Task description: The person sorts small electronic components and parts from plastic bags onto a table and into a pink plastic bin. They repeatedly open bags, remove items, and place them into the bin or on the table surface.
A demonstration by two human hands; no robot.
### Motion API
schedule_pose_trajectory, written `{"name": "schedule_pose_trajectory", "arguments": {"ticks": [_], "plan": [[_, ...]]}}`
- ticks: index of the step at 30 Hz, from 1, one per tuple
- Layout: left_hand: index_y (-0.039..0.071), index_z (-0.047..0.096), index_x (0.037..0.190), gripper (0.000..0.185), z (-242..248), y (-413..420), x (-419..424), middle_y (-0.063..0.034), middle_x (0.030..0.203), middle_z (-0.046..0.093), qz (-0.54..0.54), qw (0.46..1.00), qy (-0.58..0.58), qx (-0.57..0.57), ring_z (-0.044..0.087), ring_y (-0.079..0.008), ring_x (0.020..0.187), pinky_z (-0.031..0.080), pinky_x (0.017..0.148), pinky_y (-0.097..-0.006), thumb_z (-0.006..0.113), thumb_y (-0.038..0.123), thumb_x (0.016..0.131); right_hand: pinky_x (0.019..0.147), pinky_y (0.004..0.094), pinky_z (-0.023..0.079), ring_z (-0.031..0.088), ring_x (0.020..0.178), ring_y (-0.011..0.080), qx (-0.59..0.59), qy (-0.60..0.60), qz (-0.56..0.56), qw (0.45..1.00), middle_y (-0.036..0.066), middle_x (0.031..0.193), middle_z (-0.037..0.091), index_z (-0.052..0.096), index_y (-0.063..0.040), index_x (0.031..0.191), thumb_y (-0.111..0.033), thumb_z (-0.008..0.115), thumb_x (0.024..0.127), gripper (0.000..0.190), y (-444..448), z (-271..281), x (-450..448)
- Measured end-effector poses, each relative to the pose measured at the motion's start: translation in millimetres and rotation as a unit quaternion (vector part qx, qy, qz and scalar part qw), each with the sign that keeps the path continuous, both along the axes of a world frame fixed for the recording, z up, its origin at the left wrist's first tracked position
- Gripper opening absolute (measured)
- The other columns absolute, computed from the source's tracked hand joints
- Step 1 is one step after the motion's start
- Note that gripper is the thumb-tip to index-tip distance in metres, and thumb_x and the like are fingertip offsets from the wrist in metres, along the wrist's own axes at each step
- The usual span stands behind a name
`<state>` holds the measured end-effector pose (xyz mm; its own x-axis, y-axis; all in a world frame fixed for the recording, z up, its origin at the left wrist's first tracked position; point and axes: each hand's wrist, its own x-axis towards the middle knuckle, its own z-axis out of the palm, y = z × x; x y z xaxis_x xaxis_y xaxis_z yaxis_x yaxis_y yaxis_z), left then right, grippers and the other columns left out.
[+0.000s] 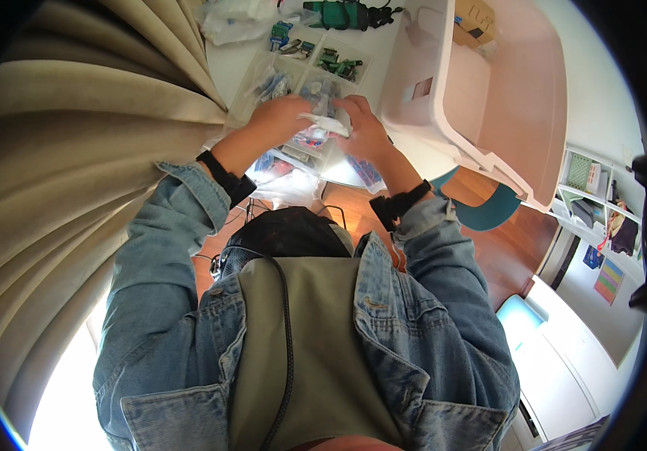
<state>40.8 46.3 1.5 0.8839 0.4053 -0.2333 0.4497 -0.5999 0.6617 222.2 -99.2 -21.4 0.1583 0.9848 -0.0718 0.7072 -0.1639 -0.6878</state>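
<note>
Both hands are over a clear plastic compartment box (311,56) on a white table. A small white, partly clear plastic bag (328,124) spans the gap between them. My left hand (282,117) meets the bag's left end, its fingertips partly hidden. My right hand (363,128) has its fingers bent around the bag's right end. Beyond the hands, compartments hold bagged parts (321,93), green terminal connectors (341,66) and small metal-and-green parts (299,48). Under the bag lie red and blue small parts (311,137) in plastic.
A large pale pink plastic bin (442,84) stands at the right, a cardboard piece (474,23) inside. Clear plastic bags (236,20) and a green cylindrical item with black straps (343,14) lie at the back. A beige curtain (103,113) hangs at the left, touching the table side.
</note>
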Motion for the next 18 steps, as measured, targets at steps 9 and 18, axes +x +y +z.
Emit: {"name": "schedule_pose_trajectory", "arguments": {"ticks": [9, 18], "plan": [[0.008, 0.051, 0.128, 0.064, -7, -5, -32, -0.0155, 0.124, 0.051, 0.016, 0.996, -0.073, -0.049, 0.058, -0.0325, 0.108, 0.046, 0.095, -0.0366, 0.070, -0.002, 0.067, 0.077, 0.0400, 0.051, 0.063, 0.088, 0.0320, -0.066, -0.064, 0.049, 0.995, 0.007, 0.097, 0.065, 0.070, -0.011, 0.098, -0.028, 0.066, 0.078, 0.027, 9, -8, -21], [0.008, 0.061, 0.114, 0.044, 11, 17, -44, -0.0145, 0.118, 0.055, 0.137, 0.975, -0.138, 0.108, 0.054, -0.0338, 0.110, 0.046, 0.092, -0.0381, 0.075, 0.016, 0.073, 0.073, 0.0362, 0.052, 0.064, 0.080, 0.0251, -0.054, 0.044, 0.008, 0.998, 0.009, 0.095, 0.066, 0.063, -0.012, 0.119, -0.023, 0.069, 0.078, 0.043, -29, 8, -14]]}}
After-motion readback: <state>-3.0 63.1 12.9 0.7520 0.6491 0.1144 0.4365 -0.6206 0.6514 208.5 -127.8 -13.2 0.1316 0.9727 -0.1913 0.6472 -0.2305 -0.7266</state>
